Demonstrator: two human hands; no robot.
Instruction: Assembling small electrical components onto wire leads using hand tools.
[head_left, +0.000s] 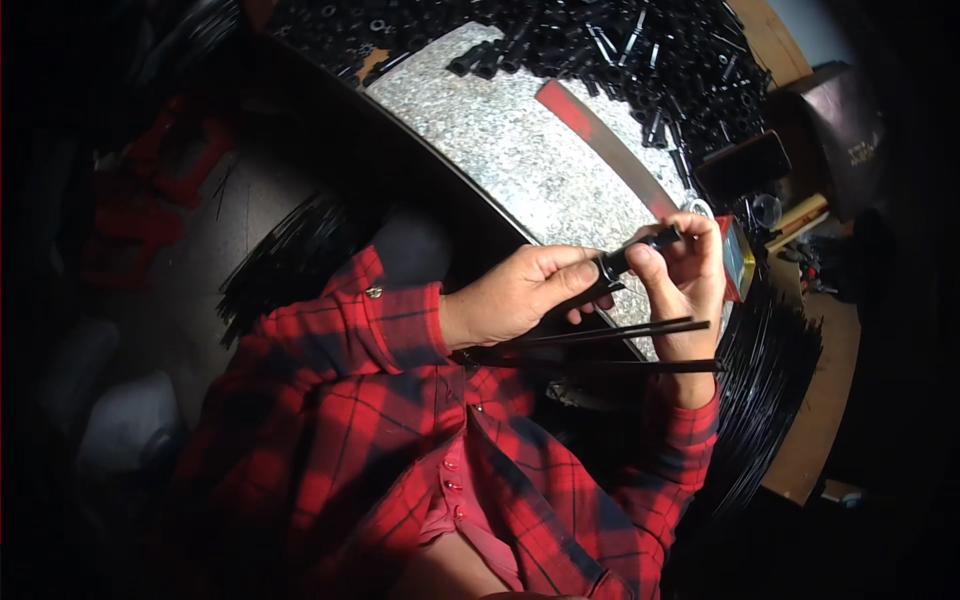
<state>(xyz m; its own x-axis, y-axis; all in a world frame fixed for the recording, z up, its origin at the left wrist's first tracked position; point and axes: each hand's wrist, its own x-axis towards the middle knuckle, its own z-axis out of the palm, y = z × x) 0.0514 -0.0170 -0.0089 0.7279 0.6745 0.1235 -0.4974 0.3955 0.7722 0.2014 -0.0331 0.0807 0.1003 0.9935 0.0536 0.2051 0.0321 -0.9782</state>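
Above the near edge of a speckled tabletop (460, 120), both hands meet on a black tubular part (637, 253), tilted up to the right. My left hand (525, 290) pinches its lower left end, where a wider collar shows. Around the upper right end close the thumb and fingers of my right hand (690, 285). Several thin black rods (640, 332) stick out to the right below my left hand and pass by my right wrist. Where their left ends sit, and whether they join the part, I cannot tell.
A flat red-and-dark strip (605, 150) lies on the tabletop. Behind it spreads a heap of black parts (640, 60). A dark phone-like slab (745, 165) is at the right. Bundles of thin black rods stand right (770, 380) and left (280, 260). Red stool-like objects (130, 240) are far left.
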